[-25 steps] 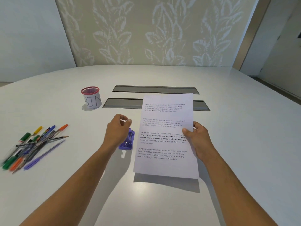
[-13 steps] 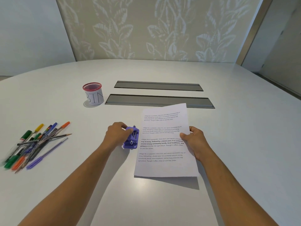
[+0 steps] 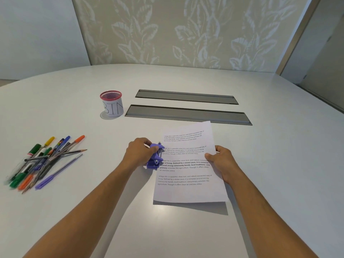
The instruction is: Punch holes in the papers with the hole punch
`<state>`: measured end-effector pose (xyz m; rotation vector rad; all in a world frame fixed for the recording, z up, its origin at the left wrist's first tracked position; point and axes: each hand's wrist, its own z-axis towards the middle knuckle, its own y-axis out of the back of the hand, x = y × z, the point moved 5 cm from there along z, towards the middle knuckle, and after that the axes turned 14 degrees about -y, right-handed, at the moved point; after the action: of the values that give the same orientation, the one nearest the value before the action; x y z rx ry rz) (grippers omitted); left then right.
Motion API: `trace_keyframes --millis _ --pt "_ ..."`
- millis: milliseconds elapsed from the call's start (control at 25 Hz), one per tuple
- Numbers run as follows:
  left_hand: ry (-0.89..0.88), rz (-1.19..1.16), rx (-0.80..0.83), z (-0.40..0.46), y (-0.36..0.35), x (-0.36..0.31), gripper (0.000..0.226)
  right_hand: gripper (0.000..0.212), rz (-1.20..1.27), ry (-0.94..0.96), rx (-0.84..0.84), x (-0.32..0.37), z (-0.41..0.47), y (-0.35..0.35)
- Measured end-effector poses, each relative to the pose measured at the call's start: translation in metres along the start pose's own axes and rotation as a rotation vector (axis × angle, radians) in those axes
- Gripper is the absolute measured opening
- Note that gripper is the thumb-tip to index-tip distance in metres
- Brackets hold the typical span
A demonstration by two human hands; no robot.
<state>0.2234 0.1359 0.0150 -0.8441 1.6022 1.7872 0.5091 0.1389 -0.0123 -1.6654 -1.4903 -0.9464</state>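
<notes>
Since the earlier frame the paper (image 3: 188, 164) is lower and flatter, its left edge now reaching the punch (image 3: 154, 157), and the left hand (image 3: 138, 152) has closed further over the punch body.

Landmark: the punch, purple, standing on the white surface (image 3: 186, 229).

Left hand: to the left of the punch and touching it, fingers curled around its upper part and thumb on its near side, gripping it.

Paper: a printed sheet directly right of the punch, its left edge meeting the punch's mouth; whether the edge sits inside the slot cannot be told. The near end casts a shadow on the surface and appears raised.

Right hand (image 3: 222, 162): well right of the punch at the sheet's right edge, thumb on top and fingers curled beneath, pinching the paper.

Cup (image 3: 111, 104): beyond and left of the punch, red mesh rim, lettered "BIN", upright.

Pens (image 3: 42, 162): far left of the punch, a loose overlapping heap with a pencil among them.

Two grey slots (image 3: 188, 106): beyond the punch, set into the surface, the nearer one just past the sheet's far edge.
</notes>
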Motion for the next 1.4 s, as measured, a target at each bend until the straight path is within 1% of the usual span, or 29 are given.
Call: trace_keyframes --millis 480,680,800,880,1000,1160,1240,1400 --pt "0.004 0.014 0.015 0.006 -0.004 0.006 0.027 0.02 -0.039 0.007 -0.008 -0.003 0.011 -0.013" --pt "-0.006 0.027 0.032 0.01 -0.006 0.009 0.027 0.024 -0.089 0.023 -0.012 -0.003 0.013 -0.015" --pt "0.003 0.012 0.025 0.013 -0.004 0.011 0.033 0.025 -0.096 0.028 -0.008 -0.003 0.013 -0.015" --pt "0.002 0.1 0.009 0.017 -0.002 0.009 0.042 0.024 -0.058 0.023 0.019 -0.004 0.012 -0.016" --pt "-0.023 0.363 -0.034 0.027 0.0 0.004 0.046 0.023 -0.056 0.025 0.025 -0.003 0.011 -0.017" --pt "-0.068 0.488 -0.112 0.043 -0.002 -0.008 0.053 0.02 -0.075 0.047 0.006 -0.001 0.008 -0.015" --pt "-0.08 0.518 -0.079 0.048 -0.008 -0.007 0.049 0.021 -0.071 0.047 0.006 -0.002 0.008 -0.015" --pt "-0.108 0.576 0.077 0.053 -0.022 0.006 0.046 0.023 -0.058 0.052 0.02 -0.004 0.01 -0.017"
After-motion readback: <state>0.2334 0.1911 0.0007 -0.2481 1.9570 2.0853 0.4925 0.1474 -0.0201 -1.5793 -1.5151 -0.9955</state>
